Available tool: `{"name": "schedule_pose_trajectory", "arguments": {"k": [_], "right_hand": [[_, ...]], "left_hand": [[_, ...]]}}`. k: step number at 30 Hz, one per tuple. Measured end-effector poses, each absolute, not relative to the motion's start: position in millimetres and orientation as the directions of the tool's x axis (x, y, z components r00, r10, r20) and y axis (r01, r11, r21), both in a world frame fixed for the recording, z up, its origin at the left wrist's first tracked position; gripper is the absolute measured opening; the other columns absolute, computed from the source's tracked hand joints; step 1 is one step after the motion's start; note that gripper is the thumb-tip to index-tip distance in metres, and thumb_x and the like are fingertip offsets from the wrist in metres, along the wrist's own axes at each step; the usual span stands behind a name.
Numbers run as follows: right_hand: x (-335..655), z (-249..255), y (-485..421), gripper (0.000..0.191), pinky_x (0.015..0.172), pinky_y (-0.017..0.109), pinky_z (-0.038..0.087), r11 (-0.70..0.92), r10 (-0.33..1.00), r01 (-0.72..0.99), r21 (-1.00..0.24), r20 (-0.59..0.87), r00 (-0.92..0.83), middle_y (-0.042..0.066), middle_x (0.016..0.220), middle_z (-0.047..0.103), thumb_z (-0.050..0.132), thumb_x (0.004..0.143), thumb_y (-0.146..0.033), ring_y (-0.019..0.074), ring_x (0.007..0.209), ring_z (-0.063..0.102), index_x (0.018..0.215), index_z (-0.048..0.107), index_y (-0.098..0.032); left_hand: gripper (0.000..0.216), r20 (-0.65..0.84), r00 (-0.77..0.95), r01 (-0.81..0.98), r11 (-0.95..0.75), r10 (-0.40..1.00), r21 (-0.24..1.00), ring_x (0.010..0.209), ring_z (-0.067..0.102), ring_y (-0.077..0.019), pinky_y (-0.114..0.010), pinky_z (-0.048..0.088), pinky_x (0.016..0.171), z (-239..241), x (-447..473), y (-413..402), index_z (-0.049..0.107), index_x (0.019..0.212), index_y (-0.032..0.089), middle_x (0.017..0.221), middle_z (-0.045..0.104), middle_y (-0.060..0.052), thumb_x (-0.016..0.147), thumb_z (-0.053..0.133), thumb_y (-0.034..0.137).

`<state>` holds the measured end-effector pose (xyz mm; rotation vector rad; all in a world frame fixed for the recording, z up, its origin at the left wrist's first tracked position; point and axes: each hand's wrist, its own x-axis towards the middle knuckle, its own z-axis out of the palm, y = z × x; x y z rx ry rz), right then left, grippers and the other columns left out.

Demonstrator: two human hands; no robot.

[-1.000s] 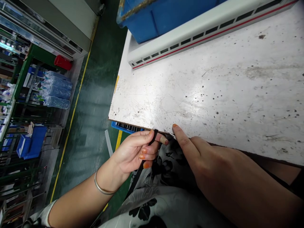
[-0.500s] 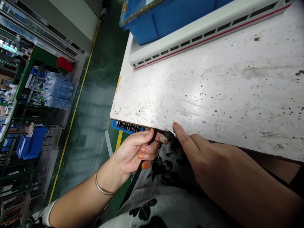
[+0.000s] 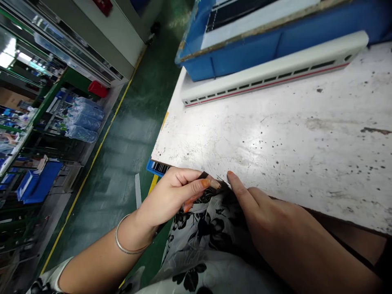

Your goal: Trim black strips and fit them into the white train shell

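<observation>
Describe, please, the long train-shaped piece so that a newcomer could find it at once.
Find the white table, then the big blue bin at its far side. The train-shaped piece lies lengthwise along the bin's near side. Its row of dark windows above a thin red stripe sets it apart from the bin.

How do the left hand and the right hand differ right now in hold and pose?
The left hand grips a dark strip; the right hand holds a thin, pointed metal tool, mostly hidden. The left hand's fingers are curled, while the right hand's index finger reaches forward. A bangle sits above the left hand; none shows by the right hand. Both show orange nails, near the white table's edge.
</observation>
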<state>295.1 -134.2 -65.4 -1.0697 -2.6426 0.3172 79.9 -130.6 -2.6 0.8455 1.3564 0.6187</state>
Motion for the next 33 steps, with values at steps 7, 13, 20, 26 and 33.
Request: {"name": "schedule_pose_trajectory", "arguments": {"k": [7,13,20,26,33], "right_hand": [[296.3,-70.9,-135.3,0.079,0.038,0.027,0.033,0.725,0.683,0.635,-0.269,0.157,-0.713,0.0,0.077,0.055,0.049,0.072,0.002,0.0114,0.045,0.045,0.147,0.028,-0.002],[294.9,-70.3,-134.5,0.046,0.043,0.021,0.041,0.727,0.677,0.653,-0.214,0.061,-0.733,0.0,0.084,0.059,0.059,0.092,-0.018,0.0082,0.049,0.048,0.137,0.046,-0.014],[294.6,-70.0,-134.2,0.044,0.046,0.021,0.046,0.731,0.67,0.656,-0.187,0.012,-0.742,0.001,0.087,0.06,0.062,0.095,-0.026,0.0087,0.053,0.051,0.135,0.048,-0.014],[296.2,-72.2,-136.0,0.047,0.047,0.023,0.047,0.731,0.668,0.657,-0.184,-0.005,-0.744,0.002,0.089,0.06,0.061,0.094,-0.024,0.0095,0.054,0.052,0.137,0.046,-0.014],[296.0,-79.1,-136.4,0.05,0.05,0.024,0.05,0.73,0.666,0.651,-0.206,0.002,-0.746,0.004,0.095,0.062,0.062,0.094,-0.025,0.0108,0.058,0.055,0.139,0.044,-0.016]], "left_hand": [[0.031,-0.499,0.173,-0.034,0.511,0.849,0.859,0.052,0.039,-0.0057,-0.017,0.05,0.047,9.1,79.2,-128.7,0.076,0.101,0.014,0.063,0.037,0.003,0.094,0.058,0.038],[0.03,-0.518,0.238,-0.285,0.569,0.822,0.771,0.051,0.038,-0.0053,-0.022,0.057,0.046,14.0,76.8,-128.9,0.073,0.102,0.006,0.063,0.041,0.003,0.093,0.058,0.029],[0.03,-0.542,0.256,-0.401,0.598,0.8,0.693,0.05,0.041,-0.0054,-0.023,0.059,0.045,13.7,73.3,-127.5,0.07,0.105,0.001,0.062,0.044,0.002,0.095,0.052,0.022],[0.032,-0.549,0.255,-0.419,0.603,0.796,0.678,0.05,0.044,-0.006,-0.024,0.059,0.045,13.5,72.4,-126.4,0.07,0.107,0.0,0.062,0.045,0.001,0.096,0.05,0.022],[0.03,-0.545,0.249,-0.414,0.597,0.8,0.687,0.05,0.043,-0.0055,-0.024,0.059,0.046,11.5,72.3,-126.7,0.071,0.105,0.001,0.062,0.045,0.001,0.095,0.051,0.021]]}}
